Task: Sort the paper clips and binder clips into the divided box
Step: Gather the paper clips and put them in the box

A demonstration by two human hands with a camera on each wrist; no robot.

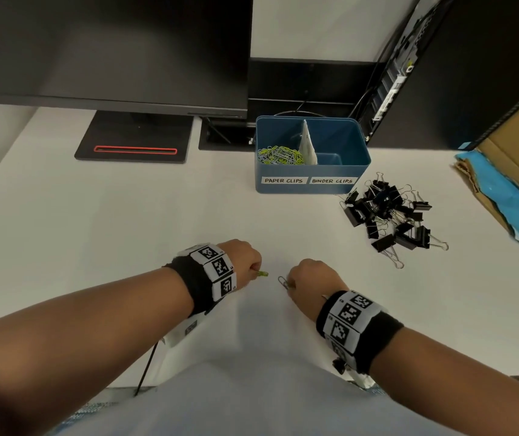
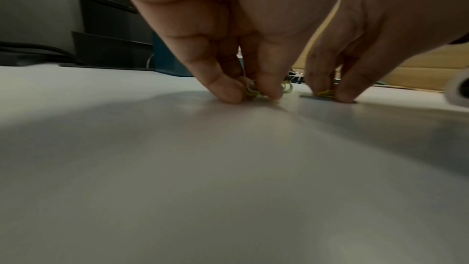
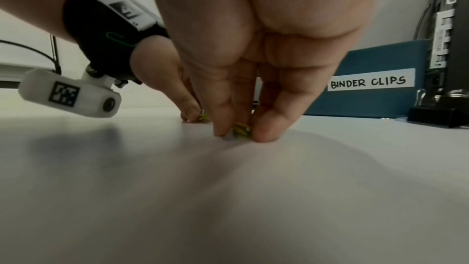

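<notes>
Head view: left hand (image 1: 245,259) and right hand (image 1: 310,278) pinching paper clips (image 1: 262,273) off white desk (image 1: 126,231), lower centre. Divided box (image 1: 311,184) sitting upper centre; binder clips (image 1: 390,215) lying heaped right of it. Judgement: fingertips should be closing firmly before lifting, then carrying to left compartment.
</notes>
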